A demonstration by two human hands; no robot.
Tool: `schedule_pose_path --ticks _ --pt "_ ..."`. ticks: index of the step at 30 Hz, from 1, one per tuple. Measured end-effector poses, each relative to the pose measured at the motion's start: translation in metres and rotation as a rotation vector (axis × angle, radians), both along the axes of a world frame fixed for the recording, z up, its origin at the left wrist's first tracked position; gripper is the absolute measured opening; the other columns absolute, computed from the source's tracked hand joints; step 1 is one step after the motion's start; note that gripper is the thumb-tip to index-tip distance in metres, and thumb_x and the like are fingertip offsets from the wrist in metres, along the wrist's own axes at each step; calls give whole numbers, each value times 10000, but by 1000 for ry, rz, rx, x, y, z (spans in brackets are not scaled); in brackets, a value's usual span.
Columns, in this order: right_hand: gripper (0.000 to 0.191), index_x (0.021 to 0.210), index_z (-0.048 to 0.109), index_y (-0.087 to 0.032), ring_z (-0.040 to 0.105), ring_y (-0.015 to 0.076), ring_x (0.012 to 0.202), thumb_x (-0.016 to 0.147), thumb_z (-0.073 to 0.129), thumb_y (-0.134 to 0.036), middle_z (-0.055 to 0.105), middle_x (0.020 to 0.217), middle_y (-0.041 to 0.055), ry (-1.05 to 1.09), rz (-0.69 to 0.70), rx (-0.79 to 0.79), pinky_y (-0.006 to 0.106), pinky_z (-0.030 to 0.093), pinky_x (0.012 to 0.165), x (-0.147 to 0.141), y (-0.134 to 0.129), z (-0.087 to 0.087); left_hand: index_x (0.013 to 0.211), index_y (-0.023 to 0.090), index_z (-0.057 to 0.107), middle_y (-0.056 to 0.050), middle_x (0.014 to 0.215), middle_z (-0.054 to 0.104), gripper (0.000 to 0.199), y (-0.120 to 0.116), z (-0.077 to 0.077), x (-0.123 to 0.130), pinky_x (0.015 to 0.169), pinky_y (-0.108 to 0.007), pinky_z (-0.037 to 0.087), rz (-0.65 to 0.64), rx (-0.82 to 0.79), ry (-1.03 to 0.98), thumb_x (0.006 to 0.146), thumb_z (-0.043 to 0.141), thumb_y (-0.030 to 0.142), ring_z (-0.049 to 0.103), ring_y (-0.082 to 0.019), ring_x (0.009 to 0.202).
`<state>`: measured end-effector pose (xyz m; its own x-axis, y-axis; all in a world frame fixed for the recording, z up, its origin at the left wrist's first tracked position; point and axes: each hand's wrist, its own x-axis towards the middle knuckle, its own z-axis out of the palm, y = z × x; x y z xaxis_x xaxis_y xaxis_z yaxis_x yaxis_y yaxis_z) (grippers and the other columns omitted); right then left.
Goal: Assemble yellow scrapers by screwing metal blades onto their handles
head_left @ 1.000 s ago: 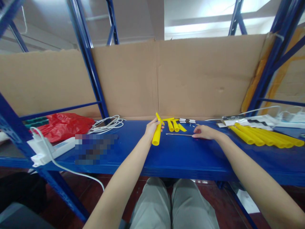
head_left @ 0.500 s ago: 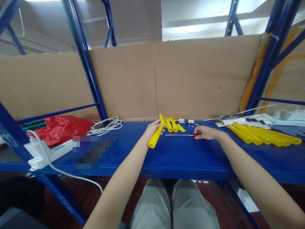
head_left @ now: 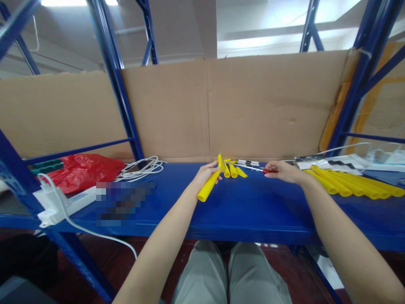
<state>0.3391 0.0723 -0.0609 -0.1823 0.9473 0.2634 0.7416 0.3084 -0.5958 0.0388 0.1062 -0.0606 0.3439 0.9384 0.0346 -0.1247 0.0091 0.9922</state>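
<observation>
My left hand [head_left: 207, 174] is closed around a yellow tube [head_left: 209, 185], tilted with its open round end toward me. Between the fingers of my right hand [head_left: 280, 172] is the red handle of a screwdriver [head_left: 249, 167]. Its long thin metal shaft slants up to the left, and the tip lies by the upper end of the tube; whether it touches cannot be made out. Just behind the shaft lie several yellow pieces [head_left: 233, 171], some tube-shaped, along with small white-and-black items [head_left: 248, 163].
A row of yellow tubes [head_left: 351, 185] lies at right on the blue shelf [head_left: 253, 207]. To the left are a red plastic bag [head_left: 91, 171], coiled white cable [head_left: 144, 169] and a white power strip [head_left: 71, 207]. Cardboard [head_left: 253, 109] stands along the back, between blue posts [head_left: 122, 80].
My right hand has raised the screwdriver from near the shelf surface and tilted it, so its tip now points up by the tube. The left hand keeps its hold, the tube turned slightly.
</observation>
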Motion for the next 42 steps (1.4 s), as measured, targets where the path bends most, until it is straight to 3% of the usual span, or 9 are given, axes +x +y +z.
schedule_pose_path --ticks 18,27,42 --pt "478 729 554 -211 636 231 789 565 649 -651 684 796 72 -24 9 -12 366 489 739 -2 -2 1 1419 172 371 -68 778 689 618 4 -3 0 397 -191 411 -45 -35 -43 833 527 53 576 -105 462" --pt "451 727 563 -208 634 233 793 575 655 -623 678 788 73 -23 14 -17 372 489 747 -3 -4 2 1435 181 341 -83 795 689 623 12 -5 -2 382 -164 395 -138 -88 -137 846 518 83 571 -94 461" --pt "518 723 541 -209 611 220 740 540 631 -685 647 750 67 -4 26 -10 377 482 742 -5 -5 3 1419 136 362 -70 736 675 580 8 -4 0 380 -183 393 -82 -66 -77 854 459 49 569 -108 451"
